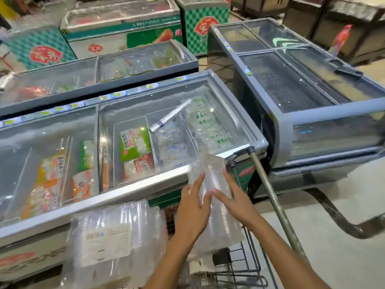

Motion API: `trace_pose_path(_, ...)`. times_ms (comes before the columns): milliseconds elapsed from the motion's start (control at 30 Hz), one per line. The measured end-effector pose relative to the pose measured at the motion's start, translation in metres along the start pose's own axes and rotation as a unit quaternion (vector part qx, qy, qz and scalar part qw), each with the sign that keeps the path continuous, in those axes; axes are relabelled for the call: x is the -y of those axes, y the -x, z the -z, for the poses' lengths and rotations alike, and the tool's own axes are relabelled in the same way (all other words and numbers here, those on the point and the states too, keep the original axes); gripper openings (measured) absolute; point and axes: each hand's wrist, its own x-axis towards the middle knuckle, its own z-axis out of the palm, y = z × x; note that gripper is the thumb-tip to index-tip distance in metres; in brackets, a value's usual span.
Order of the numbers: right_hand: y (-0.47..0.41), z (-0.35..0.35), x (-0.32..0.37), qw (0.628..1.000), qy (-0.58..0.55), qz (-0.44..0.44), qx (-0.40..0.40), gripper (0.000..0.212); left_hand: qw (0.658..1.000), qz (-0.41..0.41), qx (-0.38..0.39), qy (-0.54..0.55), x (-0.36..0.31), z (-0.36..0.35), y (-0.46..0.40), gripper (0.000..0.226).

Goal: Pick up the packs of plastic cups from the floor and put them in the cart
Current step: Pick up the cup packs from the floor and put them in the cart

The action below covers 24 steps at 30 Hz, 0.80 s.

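Setting: a shop aisle is seen from a head-worn camera, lined with glass-topped chest freezers on a pale floor.
Nearest freezer [133,190]: it is set across the left and centre of the view, and packets of frozen food in green, orange and red wrappers are seen under its sliding glass lids.
Second freezer [302,113]: it is placed at the right, at an angle to the first, and its glass is largely dark.
Cart [245,265]: a wire shopping cart is parked against the nearest freezer, directly below the camera; only its dark wire side and a grey metal bar [277,205] running up to the freezer's corner are made out.
Pack of plastic cups [212,197]: a long clear sleeve of stacked cups is held above the cart, tilted with its top end towards the freezer's edge.
Left hand [192,209]: it is laid on the pack's left side, with fingers straight and slightly spread.
Right hand [237,199]: it is laid on the pack's right side, fingers extended and slightly spread along the plastic.
Labelled packs [108,240]: a larger clear bundle of cups with a white label is seen at the cart's left, just beside the held pack.
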Motion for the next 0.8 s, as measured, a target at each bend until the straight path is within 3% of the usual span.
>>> trace_pose_path(200,-0.026,-0.011,-0.034,0.996,0.029,-0.037,-0.072,0.067,0.999,0.013,0.007,0.039,0.022,-0.026,-0.023,0.05)
trace_pose_path(333,-0.05,-0.015,-0.068,0.993,0.07,-0.079,-0.061,0.06,0.999,0.04,0.031,-0.013,0.049,-0.056,-0.036,0.06)
trace_pose_path(600,-0.059,-0.022,-0.086,0.974,0.172,-0.106,-0.104,0.062,0.997,0.052,0.063,-0.002,0.066,-0.075,-0.056,0.058)
trace_pose_path(800,-0.051,0.003,-0.076,0.961,0.231,-0.088,-0.122,0.065,0.995,0.031,0.094,0.022,0.061,-0.06,-0.054,0.071)
